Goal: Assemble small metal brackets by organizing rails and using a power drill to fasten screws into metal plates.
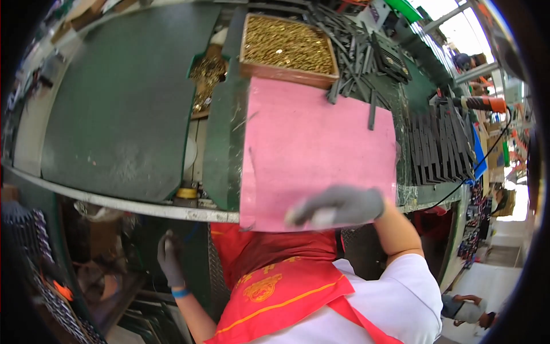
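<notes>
My right hand (346,205), in a grey glove with pale fingertips, is over the front part of a pink sheet (321,137) on the bench. Motion smears its fingers, so whether they hold anything does not show. My left hand (169,261), also grey-gloved, is low on the left, past the bench's front edge. Its fingers are stretched out and nothing shows in them. Beyond the sheet stands a shallow tray (289,78) full of small brass-coloured pieces. Dark flat metal strips (349,51) lie loosely heaped beside it, one reaching onto the sheet.
Dark bent metal parts (441,143) stand in a row at right, near an orange-and-black handheld tool (484,104) with a cable. More brass-coloured pieces (209,74) fill a gap in the green bench top (126,103). A pale rail (143,209) edges the front. Another person (467,309) is far right.
</notes>
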The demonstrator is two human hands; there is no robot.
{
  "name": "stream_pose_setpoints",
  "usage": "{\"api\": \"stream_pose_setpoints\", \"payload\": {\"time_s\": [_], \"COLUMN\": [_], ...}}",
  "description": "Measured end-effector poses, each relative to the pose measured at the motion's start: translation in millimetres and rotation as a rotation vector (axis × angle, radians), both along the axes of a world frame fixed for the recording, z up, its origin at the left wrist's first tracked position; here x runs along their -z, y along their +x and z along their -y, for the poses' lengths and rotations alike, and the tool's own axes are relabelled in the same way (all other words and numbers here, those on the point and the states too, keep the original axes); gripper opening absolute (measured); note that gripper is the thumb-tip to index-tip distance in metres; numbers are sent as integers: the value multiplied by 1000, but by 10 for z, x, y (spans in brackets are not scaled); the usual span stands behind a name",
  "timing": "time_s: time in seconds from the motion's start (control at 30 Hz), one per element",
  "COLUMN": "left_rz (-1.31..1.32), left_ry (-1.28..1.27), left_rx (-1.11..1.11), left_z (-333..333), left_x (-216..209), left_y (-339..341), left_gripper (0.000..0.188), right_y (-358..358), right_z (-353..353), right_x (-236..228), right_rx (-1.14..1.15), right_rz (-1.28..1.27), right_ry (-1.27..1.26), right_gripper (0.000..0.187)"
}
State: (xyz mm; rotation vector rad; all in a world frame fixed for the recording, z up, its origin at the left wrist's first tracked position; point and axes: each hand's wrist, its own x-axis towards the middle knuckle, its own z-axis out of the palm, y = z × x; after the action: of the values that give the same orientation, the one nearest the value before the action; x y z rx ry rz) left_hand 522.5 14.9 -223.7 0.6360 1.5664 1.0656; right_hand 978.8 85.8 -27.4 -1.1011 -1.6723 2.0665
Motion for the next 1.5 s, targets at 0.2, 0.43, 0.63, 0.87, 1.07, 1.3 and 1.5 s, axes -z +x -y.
{"api": "stream_pose_setpoints", "payload": {"time_s": [0.2,0.43,0.63,0.87,1.07,1.3,1.5], "left_rz": [63,-14,128,-4,80,77,-428], "left_ry": [123,249,364,484,339,369,718], "left_rx": [65,582,945,1149,1053,989,955], "left_z": [-80,-470,-476,-544,-470,-527,-957], "left_x": [-1216,-2150,-2031,-2037,-1898,-1727,-1648], "left_y": [417,2031,2654,2495,2205,2116,2309], "left_gripper": [33,26,25,24,24,24,42], "right_y": [1586,1378,1464,1512,1878,1442,1118], "right_z": [-1481,-2337,-2159,-2154,-1742,-698,-407], "right_x": [75,260,315,343,165,217,240], "right_rx": [1204,905,934,1078,925,1013,572], "right_rz": [938,1215,1292,1280,1155,1066,1023], "right_ry": [561,342,237,212,132,459,836], "right_gripper": [63,118,115,104,71,52,59]}}
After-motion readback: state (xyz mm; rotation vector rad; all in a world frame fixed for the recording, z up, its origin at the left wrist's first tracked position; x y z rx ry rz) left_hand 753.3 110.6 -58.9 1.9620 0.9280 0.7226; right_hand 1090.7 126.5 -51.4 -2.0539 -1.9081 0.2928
